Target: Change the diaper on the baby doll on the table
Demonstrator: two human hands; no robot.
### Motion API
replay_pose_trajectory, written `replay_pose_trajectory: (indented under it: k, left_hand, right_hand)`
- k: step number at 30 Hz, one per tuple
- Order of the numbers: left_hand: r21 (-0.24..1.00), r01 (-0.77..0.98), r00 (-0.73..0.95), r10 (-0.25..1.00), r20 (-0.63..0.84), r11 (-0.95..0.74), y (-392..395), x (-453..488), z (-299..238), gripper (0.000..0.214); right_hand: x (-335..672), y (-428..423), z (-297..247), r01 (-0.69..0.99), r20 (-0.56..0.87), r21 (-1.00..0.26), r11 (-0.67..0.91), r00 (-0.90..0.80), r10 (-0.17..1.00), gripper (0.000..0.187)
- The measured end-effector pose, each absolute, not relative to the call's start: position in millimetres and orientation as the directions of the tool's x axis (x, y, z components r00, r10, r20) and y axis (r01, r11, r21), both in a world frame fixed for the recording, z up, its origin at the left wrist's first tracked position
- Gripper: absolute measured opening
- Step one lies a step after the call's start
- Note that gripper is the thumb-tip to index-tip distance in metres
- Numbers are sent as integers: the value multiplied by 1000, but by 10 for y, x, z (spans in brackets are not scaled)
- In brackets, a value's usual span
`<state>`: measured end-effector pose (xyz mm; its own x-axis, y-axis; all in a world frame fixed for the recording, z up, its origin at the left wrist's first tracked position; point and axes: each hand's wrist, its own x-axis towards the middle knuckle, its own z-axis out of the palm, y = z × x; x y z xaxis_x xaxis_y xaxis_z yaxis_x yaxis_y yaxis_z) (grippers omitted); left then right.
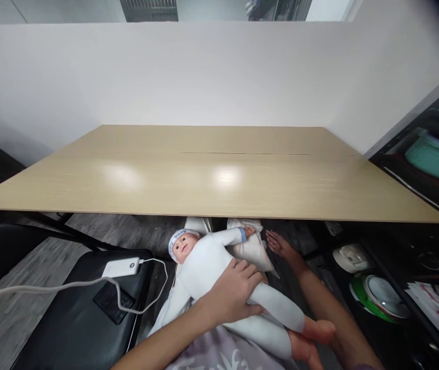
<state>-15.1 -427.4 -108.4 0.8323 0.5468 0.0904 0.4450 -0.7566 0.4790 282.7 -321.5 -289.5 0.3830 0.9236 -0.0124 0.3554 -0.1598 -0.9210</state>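
Observation:
A baby doll point(207, 262) in a white suit and a printed cap lies face up across my lap, head to the left and bare feet to the lower right. My left hand point(238, 288) is laid over the doll's hip, fingers curled on its body and thumb along a leg. To the right of the doll, below the table edge, my right hand point(279, 244) reaches out with its fingers apart and nothing in them. A crumpled white cloth or bag point(252, 250) is beside it, next to the doll's raised hand.
A wooden table point(219, 190) spans the view ahead. On the left, a black chair point(76, 318) bears a white power bank point(121, 267), a dark phone point(113, 301) and a pale cable point(50, 289). Black shelves point(381, 257) with containers and papers stand at the right.

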Motion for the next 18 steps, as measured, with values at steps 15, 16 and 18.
replay_pose_trajectory:
  k: [15,16,18]
  left_hand:
    - [566,419,821,562,96,-710,-4312,-204,-1036,51]
    - [573,419,818,567,99,-704,-4320,-216,-1037,52]
    - [583,421,809,579,106,-695,-4341,-246,-1036,53]
  right_hand:
    - [1933,-3528,-1528,608,209,-595,525,-514,832,56]
    - [1803,-3473,-1457,627,194,-540,562,-557,808,60]
    - [1550,-3342,-1370,667,133,-443,599,-612,779,62]
